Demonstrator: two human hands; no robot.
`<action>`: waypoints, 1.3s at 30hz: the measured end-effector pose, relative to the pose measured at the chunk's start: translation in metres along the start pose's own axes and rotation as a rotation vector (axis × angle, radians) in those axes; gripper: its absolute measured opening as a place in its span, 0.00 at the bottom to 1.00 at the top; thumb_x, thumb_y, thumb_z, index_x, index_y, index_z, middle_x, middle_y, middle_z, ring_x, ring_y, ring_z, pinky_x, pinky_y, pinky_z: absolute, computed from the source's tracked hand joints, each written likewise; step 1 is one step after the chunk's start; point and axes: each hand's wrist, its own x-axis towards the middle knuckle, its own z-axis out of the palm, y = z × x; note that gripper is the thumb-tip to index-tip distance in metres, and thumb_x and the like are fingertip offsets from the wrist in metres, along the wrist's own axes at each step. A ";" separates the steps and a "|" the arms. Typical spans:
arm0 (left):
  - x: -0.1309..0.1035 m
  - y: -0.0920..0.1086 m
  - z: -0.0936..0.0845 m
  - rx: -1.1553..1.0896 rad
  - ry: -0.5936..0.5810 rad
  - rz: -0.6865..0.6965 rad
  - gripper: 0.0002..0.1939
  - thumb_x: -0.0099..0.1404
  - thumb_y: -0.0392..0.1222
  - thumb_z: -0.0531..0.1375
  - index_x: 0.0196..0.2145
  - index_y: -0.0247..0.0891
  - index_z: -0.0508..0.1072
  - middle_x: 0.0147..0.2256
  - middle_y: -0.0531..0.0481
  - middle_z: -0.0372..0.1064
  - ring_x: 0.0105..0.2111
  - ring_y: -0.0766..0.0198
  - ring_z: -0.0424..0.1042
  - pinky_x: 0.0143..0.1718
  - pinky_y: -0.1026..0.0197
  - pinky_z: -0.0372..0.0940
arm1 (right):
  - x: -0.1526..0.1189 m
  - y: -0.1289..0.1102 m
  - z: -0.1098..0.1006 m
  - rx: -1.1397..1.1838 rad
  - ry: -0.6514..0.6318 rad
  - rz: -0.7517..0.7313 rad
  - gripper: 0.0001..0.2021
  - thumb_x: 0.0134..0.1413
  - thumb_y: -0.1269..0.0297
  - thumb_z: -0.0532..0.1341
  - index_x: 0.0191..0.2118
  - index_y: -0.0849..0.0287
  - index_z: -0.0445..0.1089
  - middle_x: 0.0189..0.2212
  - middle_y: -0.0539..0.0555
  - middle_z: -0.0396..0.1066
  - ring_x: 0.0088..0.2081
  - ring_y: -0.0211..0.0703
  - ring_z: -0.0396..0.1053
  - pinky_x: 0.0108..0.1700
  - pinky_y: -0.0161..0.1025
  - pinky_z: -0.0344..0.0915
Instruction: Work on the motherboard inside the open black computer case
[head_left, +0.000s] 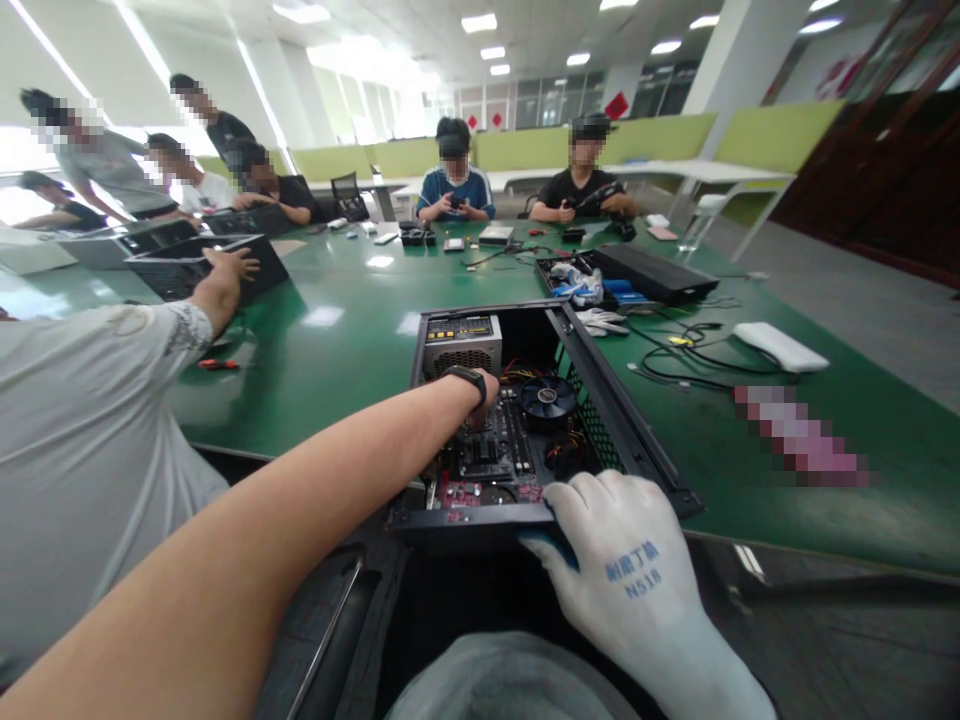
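An open black computer case (pixel 622 420) lies on its side at the near edge of the green table. My left hand (pixel 486 400), bare with a black wristband, reaches down inside it beside the power supply (pixel 463 358); its fingers are hidden. Under that hand is the motherboard (pixel 484 455), with a round black CPU cooler fan (pixel 547 398) to its right. Wearing a white glove, my right hand (pixel 619 560) wraps over the case's near rim, thumb below and fingers on top. Red and yellow wires run near the cooler.
On the green table (pixel 345 365), black cables (pixel 679 360), a white box-shaped item (pixel 780 347) and a glove (pixel 602 322) lie to the right. Left of me a person in a light shirt (pixel 97 430) touches another case (pixel 259 265). Further people sit across.
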 end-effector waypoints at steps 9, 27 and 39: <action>-0.007 0.001 -0.003 0.049 -0.002 -0.016 0.31 0.44 0.41 0.77 0.48 0.36 0.82 0.48 0.40 0.79 0.50 0.49 0.77 0.51 0.60 0.71 | -0.001 0.000 0.000 -0.001 0.009 -0.003 0.11 0.51 0.57 0.69 0.37 0.56 0.72 0.30 0.53 0.68 0.34 0.48 0.57 0.38 0.43 0.45; -0.003 -0.003 0.000 -0.053 0.012 -0.018 0.37 0.42 0.46 0.77 0.51 0.33 0.81 0.51 0.37 0.77 0.52 0.45 0.75 0.54 0.57 0.69 | -0.001 0.000 0.001 -0.010 -0.009 0.002 0.13 0.50 0.55 0.70 0.37 0.55 0.72 0.30 0.53 0.69 0.34 0.50 0.59 0.38 0.45 0.45; -0.001 -0.004 0.000 0.007 -0.002 -0.004 0.36 0.42 0.45 0.77 0.50 0.32 0.80 0.50 0.38 0.78 0.51 0.46 0.75 0.54 0.58 0.68 | -0.002 0.001 0.003 -0.015 -0.044 0.009 0.13 0.52 0.52 0.68 0.38 0.55 0.72 0.31 0.53 0.68 0.35 0.49 0.59 0.39 0.46 0.45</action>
